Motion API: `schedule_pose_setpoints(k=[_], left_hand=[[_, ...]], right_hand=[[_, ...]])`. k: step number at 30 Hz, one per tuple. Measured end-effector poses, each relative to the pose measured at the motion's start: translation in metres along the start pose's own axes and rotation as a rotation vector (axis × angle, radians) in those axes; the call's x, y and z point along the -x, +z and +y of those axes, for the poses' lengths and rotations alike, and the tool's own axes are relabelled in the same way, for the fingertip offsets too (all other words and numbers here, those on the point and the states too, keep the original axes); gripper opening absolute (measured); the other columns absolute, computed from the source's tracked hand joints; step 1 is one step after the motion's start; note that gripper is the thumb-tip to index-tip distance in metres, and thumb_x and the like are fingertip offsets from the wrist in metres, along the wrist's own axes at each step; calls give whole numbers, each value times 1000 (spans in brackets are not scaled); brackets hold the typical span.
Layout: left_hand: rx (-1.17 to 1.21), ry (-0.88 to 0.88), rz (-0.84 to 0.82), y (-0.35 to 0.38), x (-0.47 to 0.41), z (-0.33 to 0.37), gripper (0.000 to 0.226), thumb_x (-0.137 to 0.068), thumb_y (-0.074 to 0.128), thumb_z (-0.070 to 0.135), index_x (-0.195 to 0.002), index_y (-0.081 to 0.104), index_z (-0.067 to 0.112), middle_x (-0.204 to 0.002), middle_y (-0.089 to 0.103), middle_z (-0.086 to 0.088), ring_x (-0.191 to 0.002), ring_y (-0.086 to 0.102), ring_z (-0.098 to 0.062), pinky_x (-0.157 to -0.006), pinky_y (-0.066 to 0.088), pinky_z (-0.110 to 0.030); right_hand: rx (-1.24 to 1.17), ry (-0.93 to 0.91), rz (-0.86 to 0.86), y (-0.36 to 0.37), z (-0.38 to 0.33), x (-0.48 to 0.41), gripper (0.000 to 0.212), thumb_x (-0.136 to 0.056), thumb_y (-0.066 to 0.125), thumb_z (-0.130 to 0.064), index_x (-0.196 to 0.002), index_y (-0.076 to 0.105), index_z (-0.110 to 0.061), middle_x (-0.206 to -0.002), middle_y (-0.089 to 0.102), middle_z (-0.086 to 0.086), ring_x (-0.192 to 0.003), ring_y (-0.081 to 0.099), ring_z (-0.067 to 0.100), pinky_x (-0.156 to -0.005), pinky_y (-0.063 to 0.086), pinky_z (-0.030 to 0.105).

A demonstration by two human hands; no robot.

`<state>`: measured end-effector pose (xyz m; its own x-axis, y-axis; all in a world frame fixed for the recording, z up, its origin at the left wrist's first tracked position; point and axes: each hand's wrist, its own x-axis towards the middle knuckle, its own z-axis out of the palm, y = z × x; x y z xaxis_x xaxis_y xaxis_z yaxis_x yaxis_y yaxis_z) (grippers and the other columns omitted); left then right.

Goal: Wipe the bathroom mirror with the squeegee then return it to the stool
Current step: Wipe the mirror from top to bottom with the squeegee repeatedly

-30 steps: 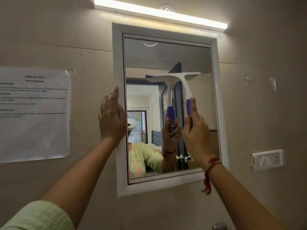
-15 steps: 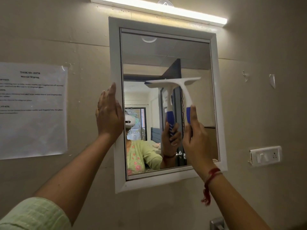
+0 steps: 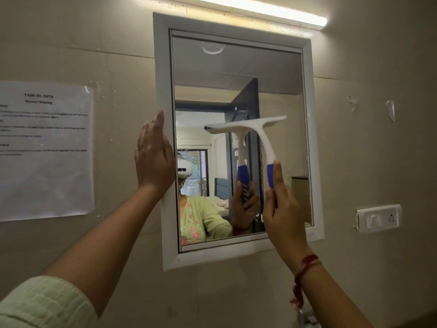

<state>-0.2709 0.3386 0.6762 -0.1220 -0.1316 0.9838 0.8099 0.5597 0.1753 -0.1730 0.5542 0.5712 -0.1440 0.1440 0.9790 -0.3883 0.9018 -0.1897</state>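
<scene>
At centre frame the right hand (image 3: pixel 282 214) is clamped on the squeegee (image 3: pixel 256 136), its blade against the mirror (image 3: pixel 236 74). The left hand (image 3: pixel 153 159) lies flat on the mirror's left frame. The handle's lower end is hidden; the stool is out of frame.

A home bathroom: framed wall mirror (image 3: pixel 236 67) under a tube light (image 3: pixel 260 10), bedroom reflected behind.

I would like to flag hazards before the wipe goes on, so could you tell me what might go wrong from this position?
1. The right hand grips only the low blue end of the squeegee, so the blade could tilt and leave streaks.
2. The left hand lies flat on the mirror frame's left edge; fingers straying onto the glass might leave prints.
</scene>
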Motion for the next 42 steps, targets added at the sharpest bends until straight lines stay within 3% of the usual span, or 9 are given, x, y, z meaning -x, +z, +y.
schedule_pose_setpoints(k=[3, 7, 14, 19, 24, 28, 32, 37, 42], left_hand=[[-1, 0, -4, 0, 0, -1, 49, -96, 24, 25, -145, 22, 25, -149, 35, -4, -141, 22, -25, -111, 22, -44], [-14, -3, -5, 0, 1, 1, 49, -96, 24, 25, -145, 21, 25, -149, 35, -5, -141, 22, -26, -111, 22, -45], [-6, -1, -3, 1, 1, 0, 49, -95, 23, 26, -145, 21, 25, -149, 35, -5, -141, 22, -26, -111, 23, -45], [-24, -3, -3, 2, 0, -2, 49, -96, 23, 25, -145, 21, 25, -148, 36, -5, -140, 23, -26, -111, 23, -46], [-25, -12, -10, 1, 0, 0, 49, -96, 22, 27, -145, 20, 26, -149, 35, -5, -141, 22, -26, -110, 24, -47], [-17, -7, -7, 1, 0, -1, 49, -96, 23, 26, -145, 21, 26, -148, 37, -5, -140, 23, -27, -110, 25, -48], [-9, -4, -5, 1, 0, 0, 48, -97, 23, 26, -145, 20, 25, -148, 37, -6, -140, 23, -27, -111, 24, -47], [-21, -8, -5, 1, 1, 0, 48, -97, 23, 25, -145, 20, 25, -147, 38, -6, -140, 23, -27, -111, 23, -46], [-24, -10, -4, 1, 1, 0, 47, -98, 24, 22, -145, 21, 24, -147, 38, -5, -140, 23, -26, -111, 23, -42]], right_hand=[[55, -20, 65, -4, -3, -31, 59, -95, 34, -30, -140, -3, -39, -77, 43, -4, -56, 39, 1, -51, 30, 11], [28, 17, 66, -5, -10, -45, 59, -96, 35, -28, -140, -3, -39, -80, 44, -3, -59, 41, 2, -53, 32, 11], [1, 61, -55, -1, 1, 51, 57, -93, 28, -39, -143, 1, -41, -89, 48, -5, -56, 45, 3, -44, 36, 11], [-21, 24, 40, -4, -4, 5, 57, -95, 31, -34, -141, -1, -45, -86, 45, -7, -62, 46, 5, -55, 44, 17], [-4, 36, 65, -1, -8, -9, 59, -96, 34, -29, -141, -1, -44, -90, 46, -6, -65, 46, 1, -57, 39, 11], [-13, 95, -11, 1, -4, 53, 57, -93, 28, -37, -143, 1, -43, -92, 52, -2, -59, 50, 6, -46, 44, 15], [-38, 115, -54, -1, -7, 84, 58, -93, 28, -38, -141, -1, -47, -96, 58, 9, -61, 56, 14, -52, 56, 31], [-62, 77, 59, 0, -9, 39, 58, -96, 33, -32, -141, 1, -48, -92, 48, -6, -68, 53, 9, -56, 52, 25], [-56, 104, 25, 3, -7, 59, 58, -95, 34, -32, -141, 1, -46, -95, 48, -8, -64, 51, 7, -53, 49, 19]])
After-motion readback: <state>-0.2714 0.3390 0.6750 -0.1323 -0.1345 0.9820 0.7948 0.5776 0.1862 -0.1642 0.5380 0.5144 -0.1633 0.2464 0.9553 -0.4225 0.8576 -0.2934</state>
